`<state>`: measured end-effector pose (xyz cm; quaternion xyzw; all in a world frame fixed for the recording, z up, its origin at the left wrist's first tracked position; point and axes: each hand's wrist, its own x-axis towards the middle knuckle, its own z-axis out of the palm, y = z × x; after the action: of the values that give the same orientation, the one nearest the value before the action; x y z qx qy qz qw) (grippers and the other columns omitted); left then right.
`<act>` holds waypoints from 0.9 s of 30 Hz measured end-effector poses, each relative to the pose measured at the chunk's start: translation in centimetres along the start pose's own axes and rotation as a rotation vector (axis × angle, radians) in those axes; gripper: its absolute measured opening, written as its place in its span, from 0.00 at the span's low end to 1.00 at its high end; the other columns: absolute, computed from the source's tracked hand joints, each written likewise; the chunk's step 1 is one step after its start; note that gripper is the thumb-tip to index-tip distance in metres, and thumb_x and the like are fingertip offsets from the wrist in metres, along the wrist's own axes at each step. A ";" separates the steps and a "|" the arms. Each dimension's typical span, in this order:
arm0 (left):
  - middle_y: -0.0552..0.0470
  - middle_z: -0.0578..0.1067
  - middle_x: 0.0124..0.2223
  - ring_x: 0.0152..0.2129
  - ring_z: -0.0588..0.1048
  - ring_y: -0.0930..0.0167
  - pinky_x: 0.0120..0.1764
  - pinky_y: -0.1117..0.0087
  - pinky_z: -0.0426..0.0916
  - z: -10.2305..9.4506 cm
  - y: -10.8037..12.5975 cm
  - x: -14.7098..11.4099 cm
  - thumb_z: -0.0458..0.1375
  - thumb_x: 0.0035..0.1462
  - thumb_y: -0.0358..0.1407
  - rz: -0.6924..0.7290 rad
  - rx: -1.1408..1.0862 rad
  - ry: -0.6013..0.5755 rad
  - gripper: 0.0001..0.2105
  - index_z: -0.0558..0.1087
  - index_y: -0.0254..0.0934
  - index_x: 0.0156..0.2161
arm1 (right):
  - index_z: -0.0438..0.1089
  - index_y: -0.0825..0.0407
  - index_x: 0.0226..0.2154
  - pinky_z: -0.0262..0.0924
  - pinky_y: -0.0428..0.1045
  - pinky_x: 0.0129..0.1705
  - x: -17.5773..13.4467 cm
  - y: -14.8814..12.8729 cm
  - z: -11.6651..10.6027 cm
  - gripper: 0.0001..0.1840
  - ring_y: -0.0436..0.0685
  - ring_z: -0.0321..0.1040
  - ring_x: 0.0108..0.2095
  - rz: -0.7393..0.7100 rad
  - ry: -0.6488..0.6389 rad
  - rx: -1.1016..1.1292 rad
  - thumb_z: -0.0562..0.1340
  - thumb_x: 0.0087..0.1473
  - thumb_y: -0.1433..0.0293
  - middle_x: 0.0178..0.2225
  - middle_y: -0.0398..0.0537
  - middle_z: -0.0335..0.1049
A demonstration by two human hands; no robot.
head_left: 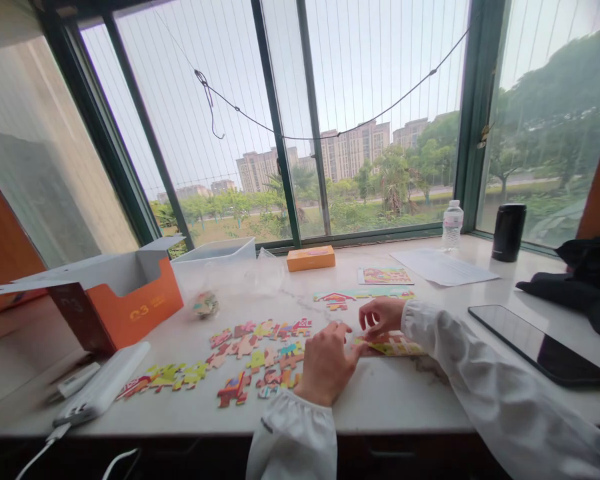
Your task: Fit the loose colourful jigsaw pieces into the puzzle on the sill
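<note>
My left hand (327,363) lies over the near edge of a partly joined jigsaw strip (393,345), fingers bent and apart, thumb stretched toward the strip's left end. Just above that strip is my right hand (384,315), its fingers curled down and close together; whatever is at their tips is hidden. Beyond the hands runs another joined strip (375,295) with a red-roofed barn piece (337,300) at its left. Loose puzzle pieces (245,345) spread out left of my left hand, one with red and brown colours (233,389) near the front.
An orange open box (145,303), a white power strip (103,383) and a bag of pieces (206,305) stand left. Behind are a small orange box (311,259), picture card (385,275) and paper sheet (443,267). A bottle (453,227), black tumbler (509,232) and tablet (537,343) are right.
</note>
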<state>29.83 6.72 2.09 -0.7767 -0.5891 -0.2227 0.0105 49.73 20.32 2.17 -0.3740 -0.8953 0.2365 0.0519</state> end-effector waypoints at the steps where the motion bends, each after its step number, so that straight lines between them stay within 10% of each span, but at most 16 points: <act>1: 0.51 0.76 0.44 0.39 0.76 0.65 0.39 0.67 0.66 0.1 -0.1 -0.1 0.53 0.58 0.57 0.024 -0.009 -0.010 0.22 0.73 0.45 0.49 | 0.77 0.51 0.36 0.56 0.45 0.29 -0.2 0.5 -0.2 0.29 0.50 0.65 0.28 0.047 -0.072 0.022 0.72 0.36 0.49 0.30 0.45 0.74; 27: 0.54 0.75 0.50 0.43 0.76 0.67 0.45 0.66 0.68 -0.3 -0.2 0.0 0.54 0.63 0.45 0.161 -0.054 -0.151 0.13 0.72 0.48 0.51 | 0.74 0.55 0.42 0.64 0.49 0.37 -1.2 2.0 -1.6 0.43 0.53 0.69 0.33 0.111 -0.273 0.214 0.75 0.24 0.47 0.33 0.46 0.74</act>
<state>29.57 6.65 2.28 -0.8360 -0.5178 -0.1778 -0.0368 52.37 21.30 2.71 -0.3794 -0.8418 0.3815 -0.0438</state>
